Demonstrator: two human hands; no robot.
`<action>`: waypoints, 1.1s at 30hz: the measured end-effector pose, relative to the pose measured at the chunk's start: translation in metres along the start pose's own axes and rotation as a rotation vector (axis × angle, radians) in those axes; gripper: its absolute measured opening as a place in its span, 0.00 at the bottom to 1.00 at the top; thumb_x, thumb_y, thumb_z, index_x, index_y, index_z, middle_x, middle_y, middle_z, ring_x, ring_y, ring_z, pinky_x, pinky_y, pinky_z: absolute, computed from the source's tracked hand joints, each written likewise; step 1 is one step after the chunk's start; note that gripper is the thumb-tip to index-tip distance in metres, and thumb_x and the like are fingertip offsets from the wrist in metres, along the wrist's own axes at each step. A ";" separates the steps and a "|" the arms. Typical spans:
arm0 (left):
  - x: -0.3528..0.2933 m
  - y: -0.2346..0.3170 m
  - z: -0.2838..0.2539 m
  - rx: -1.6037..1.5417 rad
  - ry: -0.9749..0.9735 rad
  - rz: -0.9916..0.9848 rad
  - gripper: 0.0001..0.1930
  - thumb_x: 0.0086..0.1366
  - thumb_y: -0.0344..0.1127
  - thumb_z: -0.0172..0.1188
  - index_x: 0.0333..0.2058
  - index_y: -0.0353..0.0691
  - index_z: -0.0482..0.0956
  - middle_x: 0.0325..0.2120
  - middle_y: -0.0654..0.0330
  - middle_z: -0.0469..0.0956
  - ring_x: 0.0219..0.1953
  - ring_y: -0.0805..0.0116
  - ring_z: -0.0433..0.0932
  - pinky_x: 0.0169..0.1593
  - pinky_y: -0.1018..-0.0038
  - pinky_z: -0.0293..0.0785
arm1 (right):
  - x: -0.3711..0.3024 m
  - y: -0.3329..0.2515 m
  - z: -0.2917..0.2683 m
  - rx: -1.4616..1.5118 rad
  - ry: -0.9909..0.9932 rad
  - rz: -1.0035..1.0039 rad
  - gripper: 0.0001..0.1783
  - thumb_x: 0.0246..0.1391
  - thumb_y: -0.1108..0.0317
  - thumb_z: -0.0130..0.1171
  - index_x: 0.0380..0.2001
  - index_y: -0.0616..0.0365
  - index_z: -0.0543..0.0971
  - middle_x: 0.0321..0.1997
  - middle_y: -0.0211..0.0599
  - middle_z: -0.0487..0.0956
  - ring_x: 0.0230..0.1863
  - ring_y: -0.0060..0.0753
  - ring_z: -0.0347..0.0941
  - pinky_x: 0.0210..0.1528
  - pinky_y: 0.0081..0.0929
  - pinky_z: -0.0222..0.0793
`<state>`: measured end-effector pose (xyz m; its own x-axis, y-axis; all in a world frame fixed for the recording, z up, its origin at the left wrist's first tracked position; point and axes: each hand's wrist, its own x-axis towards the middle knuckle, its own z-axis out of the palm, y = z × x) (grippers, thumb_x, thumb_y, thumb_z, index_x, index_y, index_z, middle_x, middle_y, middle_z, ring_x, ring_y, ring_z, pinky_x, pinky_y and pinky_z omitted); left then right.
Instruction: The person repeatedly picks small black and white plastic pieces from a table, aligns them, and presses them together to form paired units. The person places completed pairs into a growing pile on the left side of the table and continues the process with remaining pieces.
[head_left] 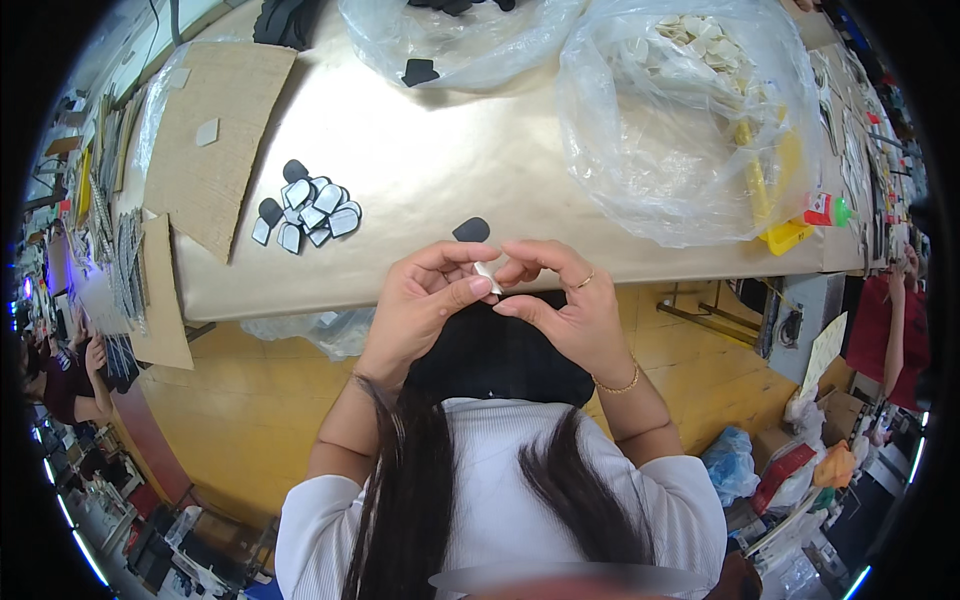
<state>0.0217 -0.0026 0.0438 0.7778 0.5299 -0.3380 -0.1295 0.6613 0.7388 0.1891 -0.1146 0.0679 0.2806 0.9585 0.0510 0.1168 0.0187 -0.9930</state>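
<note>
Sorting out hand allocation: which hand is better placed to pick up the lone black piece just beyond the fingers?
Probably the right hand: its thumb and fingers look freer, while the left hand pinches the small white piece. The black piece lies close beyond both hands' fingertips.

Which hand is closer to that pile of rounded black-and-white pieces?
Left. The left hand is to the lower right of the pile in this view; the right hand is farther right.

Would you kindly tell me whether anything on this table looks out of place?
Perhaps one thing: a small white piece lies on the cardboard sheet at the left, away from the pale pieces in the clear bag at the right, so it looks stray.
</note>
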 end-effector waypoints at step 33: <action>0.012 0.013 -0.009 -0.167 0.028 -0.127 0.12 0.65 0.24 0.64 0.46 0.32 0.75 0.32 0.53 0.83 0.29 0.69 0.82 0.34 0.76 0.80 | 0.033 0.002 -0.029 -0.674 -0.115 -0.430 0.17 0.48 0.77 0.68 0.43 0.50 0.86 0.42 0.32 0.82 0.41 0.33 0.79 0.46 0.34 0.74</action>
<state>0.0239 0.0167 0.0442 0.7774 0.4492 -0.4402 -0.1334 0.8017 0.5826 0.2261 -0.0915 0.0705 -0.0154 0.9304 0.3661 0.7517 0.2522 -0.6094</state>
